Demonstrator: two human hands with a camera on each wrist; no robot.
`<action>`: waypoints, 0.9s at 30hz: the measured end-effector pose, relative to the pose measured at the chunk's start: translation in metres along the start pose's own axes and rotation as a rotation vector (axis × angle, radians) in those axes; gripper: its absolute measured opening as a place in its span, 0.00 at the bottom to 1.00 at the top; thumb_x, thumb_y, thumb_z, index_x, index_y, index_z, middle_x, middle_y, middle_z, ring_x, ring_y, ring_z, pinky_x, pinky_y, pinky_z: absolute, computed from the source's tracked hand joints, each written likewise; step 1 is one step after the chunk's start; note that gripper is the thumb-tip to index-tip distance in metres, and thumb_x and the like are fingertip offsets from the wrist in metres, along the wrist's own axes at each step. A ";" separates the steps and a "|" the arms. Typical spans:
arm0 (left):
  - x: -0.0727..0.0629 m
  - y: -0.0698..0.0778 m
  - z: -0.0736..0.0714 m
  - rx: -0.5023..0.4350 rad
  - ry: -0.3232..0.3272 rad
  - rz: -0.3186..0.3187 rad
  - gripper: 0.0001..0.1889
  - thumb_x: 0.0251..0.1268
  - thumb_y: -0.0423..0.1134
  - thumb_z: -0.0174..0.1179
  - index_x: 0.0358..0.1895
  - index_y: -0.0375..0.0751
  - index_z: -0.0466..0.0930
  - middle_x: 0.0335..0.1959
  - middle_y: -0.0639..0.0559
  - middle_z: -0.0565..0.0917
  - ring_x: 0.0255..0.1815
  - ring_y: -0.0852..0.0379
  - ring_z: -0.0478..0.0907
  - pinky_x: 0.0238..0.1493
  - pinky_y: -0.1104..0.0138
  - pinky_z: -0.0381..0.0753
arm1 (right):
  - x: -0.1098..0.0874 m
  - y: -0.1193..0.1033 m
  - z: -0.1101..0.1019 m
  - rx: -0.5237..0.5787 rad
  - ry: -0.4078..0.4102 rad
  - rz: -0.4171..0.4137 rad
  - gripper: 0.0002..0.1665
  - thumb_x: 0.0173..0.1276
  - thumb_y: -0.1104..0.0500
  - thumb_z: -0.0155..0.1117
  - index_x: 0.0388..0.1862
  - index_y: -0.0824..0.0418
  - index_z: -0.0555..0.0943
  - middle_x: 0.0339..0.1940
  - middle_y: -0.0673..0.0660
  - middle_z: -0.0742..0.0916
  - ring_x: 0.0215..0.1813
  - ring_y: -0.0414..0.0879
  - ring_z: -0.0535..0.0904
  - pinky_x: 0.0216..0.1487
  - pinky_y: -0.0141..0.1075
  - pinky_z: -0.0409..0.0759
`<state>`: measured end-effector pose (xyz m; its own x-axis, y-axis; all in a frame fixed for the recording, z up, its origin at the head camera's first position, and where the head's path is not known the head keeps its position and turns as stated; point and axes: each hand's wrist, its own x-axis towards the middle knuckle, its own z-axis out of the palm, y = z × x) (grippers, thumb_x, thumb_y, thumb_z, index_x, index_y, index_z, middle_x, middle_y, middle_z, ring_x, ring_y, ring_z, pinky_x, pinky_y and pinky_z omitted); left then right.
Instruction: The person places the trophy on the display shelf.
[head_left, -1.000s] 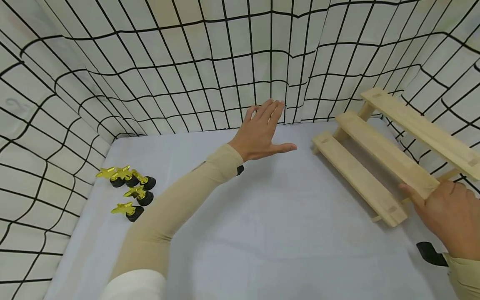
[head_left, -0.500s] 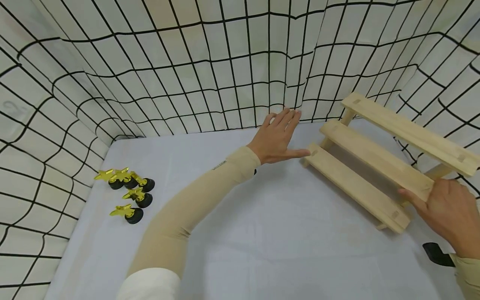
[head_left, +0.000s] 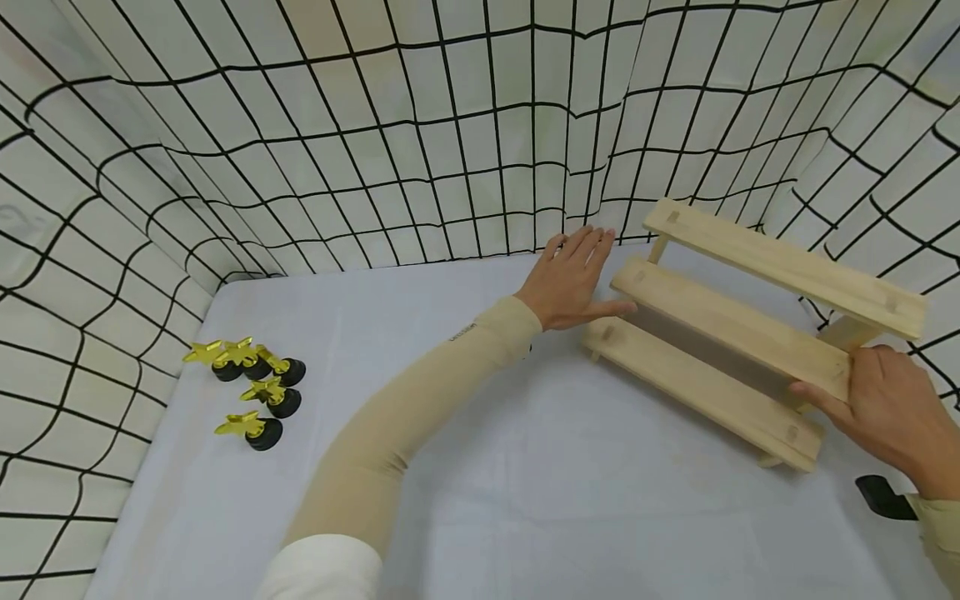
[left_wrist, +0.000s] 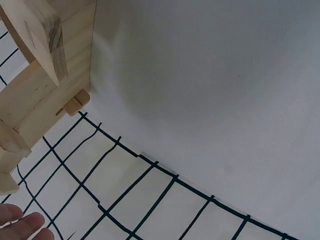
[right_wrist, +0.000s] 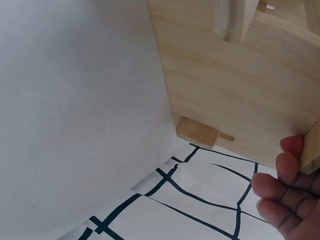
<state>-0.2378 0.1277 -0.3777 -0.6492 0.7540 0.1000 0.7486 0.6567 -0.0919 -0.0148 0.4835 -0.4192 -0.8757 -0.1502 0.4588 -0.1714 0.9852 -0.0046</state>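
Note:
A light wooden three-tier shelf rack [head_left: 731, 322] stands at the right of the white-covered table, its boards rising like steps toward the back. My right hand [head_left: 892, 408] grips its right end, thumb at the middle board; in the right wrist view, curled fingers [right_wrist: 267, 185] lie at a wooden edge. By the rack's left end is my left hand [head_left: 570, 283], fingers extended and thumb out toward the boards. Whether that thumb touches the wood I cannot tell. The left wrist view shows the rack's side panel [left_wrist: 75, 55] and a few fingertips [left_wrist: 30, 225], apart from it there.
Several small gold star trophies [head_left: 264, 432] on black bases stand grouped on the table's left. Behind and along both sides rises a white cloth wall with black grid netting [head_left: 420, 158]. White cloth [head_left: 562, 483] covers the table.
The rack has turned, its left end coming left and nearer, with my right hand on it. My left hand has moved right, to the rack's left end. The trophies have stayed put.

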 end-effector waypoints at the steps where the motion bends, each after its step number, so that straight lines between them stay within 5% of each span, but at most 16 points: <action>1: 0.001 0.001 0.000 -0.013 -0.006 -0.005 0.58 0.64 0.84 0.39 0.86 0.45 0.41 0.86 0.51 0.55 0.87 0.53 0.50 0.87 0.53 0.55 | 0.000 0.001 0.000 0.004 -0.001 -0.006 0.63 0.64 0.12 0.38 0.26 0.77 0.69 0.17 0.66 0.71 0.17 0.54 0.65 0.15 0.46 0.63; 7: 0.002 0.012 0.006 -0.049 -0.043 0.030 0.57 0.63 0.85 0.40 0.84 0.44 0.49 0.83 0.52 0.62 0.86 0.52 0.55 0.86 0.52 0.57 | 0.004 0.006 0.001 0.043 -0.052 -0.010 0.58 0.64 0.18 0.55 0.32 0.78 0.71 0.19 0.66 0.74 0.19 0.53 0.68 0.18 0.46 0.66; 13: 0.001 0.019 0.016 -0.021 -0.038 0.068 0.57 0.61 0.85 0.43 0.80 0.42 0.58 0.77 0.50 0.71 0.80 0.51 0.65 0.81 0.56 0.66 | 0.008 0.006 0.001 0.060 -0.112 0.006 0.49 0.62 0.25 0.66 0.32 0.72 0.70 0.19 0.57 0.71 0.21 0.47 0.63 0.23 0.33 0.58; 22: 0.001 0.021 0.021 -0.018 0.083 0.118 0.49 0.58 0.83 0.52 0.66 0.43 0.72 0.60 0.51 0.81 0.65 0.51 0.76 0.69 0.61 0.76 | 0.011 0.005 0.004 0.052 -0.124 -0.028 0.53 0.62 0.21 0.62 0.36 0.74 0.70 0.23 0.61 0.73 0.24 0.48 0.65 0.24 0.36 0.60; 27: -0.001 0.020 0.023 -0.009 0.090 0.113 0.49 0.56 0.83 0.55 0.62 0.41 0.75 0.54 0.49 0.81 0.58 0.51 0.77 0.61 0.62 0.79 | 0.016 0.004 0.004 0.055 -0.145 -0.033 0.54 0.61 0.20 0.63 0.37 0.75 0.71 0.22 0.62 0.73 0.23 0.47 0.65 0.22 0.34 0.59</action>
<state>-0.2251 0.1402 -0.4023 -0.5460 0.8185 0.1784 0.8178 0.5670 -0.0985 -0.0311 0.4850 -0.4152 -0.9244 -0.1970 0.3266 -0.2224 0.9740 -0.0422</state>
